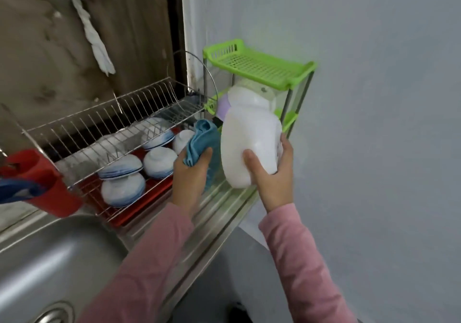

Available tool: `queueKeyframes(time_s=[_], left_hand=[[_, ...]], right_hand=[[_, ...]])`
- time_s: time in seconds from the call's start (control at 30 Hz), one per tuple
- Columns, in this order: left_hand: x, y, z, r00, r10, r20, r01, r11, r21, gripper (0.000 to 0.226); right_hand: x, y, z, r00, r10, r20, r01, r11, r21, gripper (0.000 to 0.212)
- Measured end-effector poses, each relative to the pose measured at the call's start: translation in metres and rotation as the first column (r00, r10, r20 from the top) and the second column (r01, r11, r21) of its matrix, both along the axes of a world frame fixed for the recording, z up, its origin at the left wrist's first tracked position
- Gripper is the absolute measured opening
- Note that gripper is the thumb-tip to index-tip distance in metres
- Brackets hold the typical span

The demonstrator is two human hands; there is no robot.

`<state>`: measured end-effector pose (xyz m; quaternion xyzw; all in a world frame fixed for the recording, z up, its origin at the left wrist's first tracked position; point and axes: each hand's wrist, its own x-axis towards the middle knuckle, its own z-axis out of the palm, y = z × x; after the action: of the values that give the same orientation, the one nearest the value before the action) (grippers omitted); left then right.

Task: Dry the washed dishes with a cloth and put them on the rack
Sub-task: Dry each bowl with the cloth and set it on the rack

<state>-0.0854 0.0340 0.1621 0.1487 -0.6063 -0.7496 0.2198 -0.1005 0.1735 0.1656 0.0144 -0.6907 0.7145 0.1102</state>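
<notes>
Stainless-steel wire dish rack (112, 123) stands leftmost on the counter (219, 213), with inverted white-and-blue bowls (158, 162) on its lower tier. The left grip (190, 173) is curled round a bunched blue cloth (203, 135), which lies against the white plastic jug (249, 143). The right grip (272, 173) clasps the jug's lower end. The jug's long axis is near upright. The rack lies left of both grips, nearer the left one.

My right hand (272, 175) grips a white jug (249, 133) mid-frame; my left hand (189, 173) holds a blue cloth (203, 135) just beside it.
</notes>
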Motion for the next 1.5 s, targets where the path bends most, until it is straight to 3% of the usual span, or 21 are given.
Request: queueKeyframes(time_s=[0.17, 0.33, 0.57, 0.73, 0.87, 1.03, 1.07, 1.13, 1.27, 1.4, 1.5], left_hand=[[-0.075, -0.003, 0.056, 0.993, 0.030, -0.118, -0.030, 1.000, 0.005, 0.033], [-0.137, -0.003, 0.101, 0.978, 0.054, -0.202, -0.057, 0.998, -0.005, 0.028], [-0.191, -0.003, 0.119, 0.963, 0.181, -0.199, -0.199, 0.977, -0.076, 0.022], [-0.204, -0.001, 0.121, 0.955, 0.219, -0.200, -0.243, 0.964, -0.105, 0.018], [-0.207, 0.002, 0.116, 0.950, 0.256, -0.176, -0.277, 0.955, -0.106, 0.017], [-0.201, 0.006, 0.110, 0.934, 0.304, -0.188, -0.323, 0.943, -0.078, 0.018], [-0.197, 0.007, 0.110, 0.933, 0.306, -0.189, -0.325, 0.942, -0.080, 0.018], [-0.189, 0.006, 0.107, 0.930, 0.308, -0.201, -0.329, 0.941, -0.083, 0.021], [-0.154, -0.001, 0.103, 0.929, 0.297, -0.219, -0.322, 0.942, -0.091, 0.026], [-0.092, -0.012, 0.096, 0.912, 0.346, -0.220, -0.376, 0.920, -0.109, 0.017], [-0.031, -0.020, 0.089, 0.898, 0.389, -0.203, -0.417, 0.901, -0.119, 0.015]], right_hand=[[-0.082, -0.009, 0.068, 0.979, 0.041, -0.202, -0.029, 0.998, 0.063, 0.126], [-0.153, -0.003, 0.128, 0.941, 0.099, -0.323, -0.038, 0.981, 0.189, 0.123], [-0.234, 0.007, 0.152, 0.973, 0.056, -0.222, 0.033, 0.926, 0.375, 0.113], [-0.263, 0.005, 0.149, 0.992, 0.052, -0.111, 0.029, 0.779, 0.627, 0.117], [-0.266, -0.002, 0.142, 0.997, 0.062, -0.035, -0.018, 0.694, 0.720, 0.113], [-0.262, 0.003, 0.142, 0.990, 0.070, -0.123, 0.062, 0.565, 0.823, 0.117], [-0.259, 0.003, 0.144, 0.981, 0.084, -0.174, 0.097, 0.566, 0.819, 0.118], [-0.249, 0.001, 0.148, 0.940, 0.119, -0.320, 0.164, 0.664, 0.729, 0.115], [-0.215, -0.016, 0.148, 0.790, 0.178, -0.587, 0.145, 0.876, 0.460, 0.075], [-0.158, -0.041, 0.136, 0.738, 0.318, -0.595, -0.057, 0.908, 0.414, 0.048], [-0.103, -0.061, 0.120, 0.753, 0.451, -0.479, -0.286, 0.880, 0.379, 0.033]])
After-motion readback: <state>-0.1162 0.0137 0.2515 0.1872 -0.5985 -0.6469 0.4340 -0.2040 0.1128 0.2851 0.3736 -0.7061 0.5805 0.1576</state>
